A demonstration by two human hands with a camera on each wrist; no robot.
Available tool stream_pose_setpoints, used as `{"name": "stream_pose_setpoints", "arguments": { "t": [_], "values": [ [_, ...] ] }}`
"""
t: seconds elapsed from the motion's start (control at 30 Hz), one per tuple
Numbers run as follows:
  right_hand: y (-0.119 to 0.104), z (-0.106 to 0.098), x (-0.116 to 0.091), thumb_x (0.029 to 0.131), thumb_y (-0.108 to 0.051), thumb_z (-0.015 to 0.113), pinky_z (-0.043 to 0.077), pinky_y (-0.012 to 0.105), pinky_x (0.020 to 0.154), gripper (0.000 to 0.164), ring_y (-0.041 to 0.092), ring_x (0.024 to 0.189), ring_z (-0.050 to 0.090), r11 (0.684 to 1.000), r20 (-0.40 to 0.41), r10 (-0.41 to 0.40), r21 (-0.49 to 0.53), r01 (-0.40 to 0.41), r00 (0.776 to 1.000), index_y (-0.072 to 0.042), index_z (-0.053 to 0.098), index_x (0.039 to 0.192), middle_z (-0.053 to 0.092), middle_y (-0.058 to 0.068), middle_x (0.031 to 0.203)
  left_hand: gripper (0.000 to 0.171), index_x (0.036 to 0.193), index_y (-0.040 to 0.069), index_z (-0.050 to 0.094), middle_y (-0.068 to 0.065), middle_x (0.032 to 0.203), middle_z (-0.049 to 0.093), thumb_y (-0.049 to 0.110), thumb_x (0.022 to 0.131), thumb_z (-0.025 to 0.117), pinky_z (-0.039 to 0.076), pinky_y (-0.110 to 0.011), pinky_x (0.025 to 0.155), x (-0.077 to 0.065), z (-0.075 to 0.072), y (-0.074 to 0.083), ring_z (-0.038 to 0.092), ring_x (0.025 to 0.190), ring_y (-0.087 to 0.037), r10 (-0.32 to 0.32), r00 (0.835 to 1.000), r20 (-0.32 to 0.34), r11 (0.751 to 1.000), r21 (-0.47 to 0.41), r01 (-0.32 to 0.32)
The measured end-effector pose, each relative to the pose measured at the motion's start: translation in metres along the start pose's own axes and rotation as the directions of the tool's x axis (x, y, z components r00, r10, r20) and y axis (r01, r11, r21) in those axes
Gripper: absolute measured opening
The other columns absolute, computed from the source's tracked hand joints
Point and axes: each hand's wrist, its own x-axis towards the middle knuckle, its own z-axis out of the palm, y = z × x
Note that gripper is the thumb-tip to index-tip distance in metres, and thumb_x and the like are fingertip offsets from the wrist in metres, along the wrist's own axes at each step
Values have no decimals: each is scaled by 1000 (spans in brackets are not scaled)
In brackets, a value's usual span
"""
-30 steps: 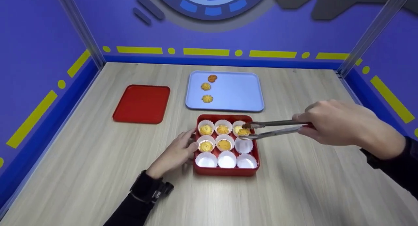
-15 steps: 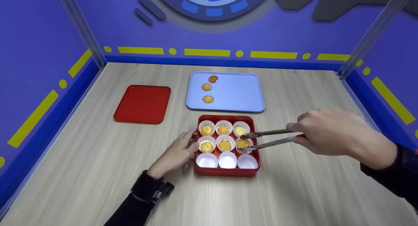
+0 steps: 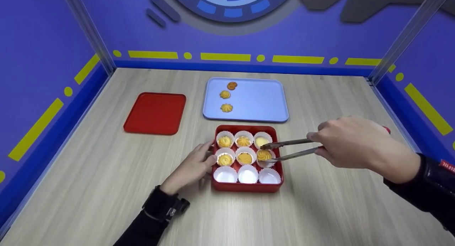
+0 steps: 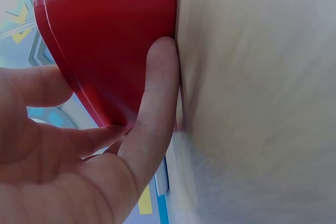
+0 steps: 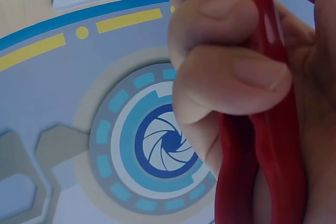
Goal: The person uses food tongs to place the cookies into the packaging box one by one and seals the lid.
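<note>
In the head view, my right hand [image 3: 350, 141] grips the tongs [image 3: 295, 143]; their red handles [image 5: 283, 145] pass between curled fingers in the right wrist view. The tong tips stand at either side of a swirled cookie [image 3: 263, 155] in the right paper cup of the middle row; whether they touch it I cannot tell. My left hand [image 3: 188, 166] rests on the left side of the red box [image 3: 247, 187]. In the left wrist view, its fairly straight fingers touch the box wall [image 4: 110, 40]. Cookies sit in the back and middle rows of cups; the front paper cups [image 3: 247, 174] hold none.
Behind the box lies a light blue tray [image 3: 259, 100] with three cookies [image 3: 226, 108] along its left part. To the left is a flat red square tray or lid [image 3: 155, 113]. Blue printed walls [image 3: 227, 43] enclose the table's back and sides.
The tongs have brought the cookie forward from beside the back right cup into the middle row's right cup. Their tips then spread slightly. My left hand and the box stay put.
</note>
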Motion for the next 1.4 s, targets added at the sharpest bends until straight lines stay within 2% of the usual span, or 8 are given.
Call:
{"name": "stream_pose_setpoints", "arguments": {
  "t": [0.27,0.4,0.5,0.63,0.7,1.0,1.27,1.4],
  "values": [
    [4,-1,-2,89,-25,85,50,29,49,18,9,58,50,999,3,-9,31,9,1000,-17,79,104,65,-4,75,63,168,12,33,-14,154,51,24,110,53,48,-52,113,0,0,-1,58,132,-28,-5,1000,-5,1000,1,5],
    [14,-4,-2,93,-24,82,42,25,52,15,6,58,45,992,-11,4,129,-2,1000,-20,78,107,57,-9,71,63,167,10,34,-14,152,52,23,109,54,47,-51,114,0,0,-1,58,132,-28,8,1000,-8,1000,7,-8],
    [23,-3,5,96,-22,80,38,24,52,18,6,58,43,972,-81,55,232,-35,995,-18,78,113,53,-9,72,63,166,8,34,-16,151,53,22,109,54,43,-52,117,0,-1,-2,56,136,-30,22,1000,-15,1000,21,-22],
    [29,11,29,99,-20,75,35,24,50,23,9,56,43,933,-195,149,353,-73,969,-10,77,120,54,-3,73,62,166,7,34,-16,152,52,22,109,54,42,-53,118,-1,-1,-4,55,137,-31,20,1000,-18,999,25,-20],
    [28,23,45,101,-21,73,33,25,50,26,11,56,43,909,-213,199,405,-99,957,-8,77,122,54,0,72,62,166,8,34,-16,153,51,22,109,54,42,-54,118,-1,-1,-5,55,137,-31,16,1000,-17,1000,21,-15],
    [8,79,118,103,-25,71,45,31,56,29,22,63,55,800,-99,349,550,-241,932,-2,76,119,65,9,78,63,167,9,33,-16,157,49,23,110,54,40,-55,120,-2,-2,-5,53,140,-32,9,1000,-18,1000,25,-9],
    [-1,97,146,103,-28,70,50,31,61,31,24,67,59,763,-26,411,557,-328,911,-1,76,115,64,9,78,63,167,8,34,-16,152,52,24,109,54,44,-53,117,0,0,0,54,138,-31,14,1000,-13,1000,24,-13],
    [-3,98,150,103,-28,69,47,32,59,29,23,65,56,785,-59,401,537,-309,914,-1,77,109,62,9,76,63,166,9,35,-15,150,53,22,108,56,43,-52,118,1,0,0,55,138,-30,24,1000,-15,999,38,-23]
  ]
}}
